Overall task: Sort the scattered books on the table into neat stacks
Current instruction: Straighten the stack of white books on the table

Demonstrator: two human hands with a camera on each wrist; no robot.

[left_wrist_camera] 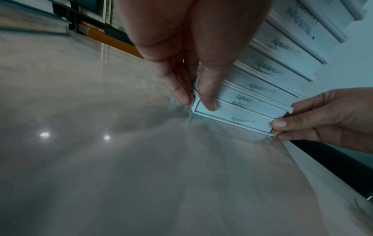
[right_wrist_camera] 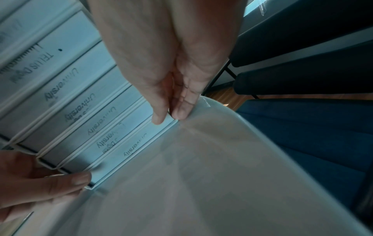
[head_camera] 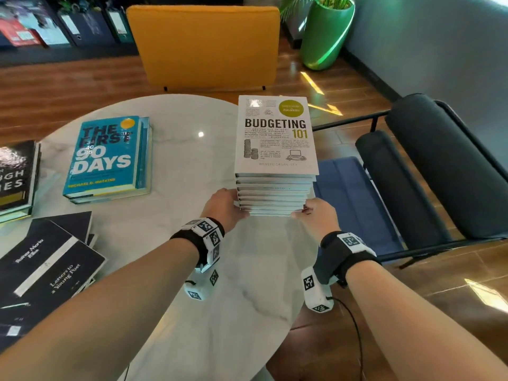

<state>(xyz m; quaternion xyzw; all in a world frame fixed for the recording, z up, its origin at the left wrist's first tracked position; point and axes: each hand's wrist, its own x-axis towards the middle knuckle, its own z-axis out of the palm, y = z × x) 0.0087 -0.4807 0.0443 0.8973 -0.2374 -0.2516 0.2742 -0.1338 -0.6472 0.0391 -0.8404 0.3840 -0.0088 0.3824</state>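
We saw the tall stack of white hardcover books [head_camera: 275,193], topped w/ a "Budgeting 101" cover, standing at the right edge of the round white marble table [head_camera: 176,149]. Left hand [head_camera: 224,206] pinched the stack's bottom left corner, thumb on the front edge & fingers [left_wrist_camera: 181,92] down the side; right hand [head_camera: 316,213] pinched the bottom right corner the same way, so the hands sat apart w/ the stack between them. Further left lay a low pile of teal "The First 90 Days" books [head_camera: 107,158], a black-cover pile [head_camera: 16,177] at the table's left edge, and loose black "Letters to a Young Poet" paperbacks [head_camera: 52,265] nearer us. Beyond the table: a yellow upholstered chair [head_camera: 203,48]; right of it, a dark-cushioned metal-frame chair [head_camera: 428,171].
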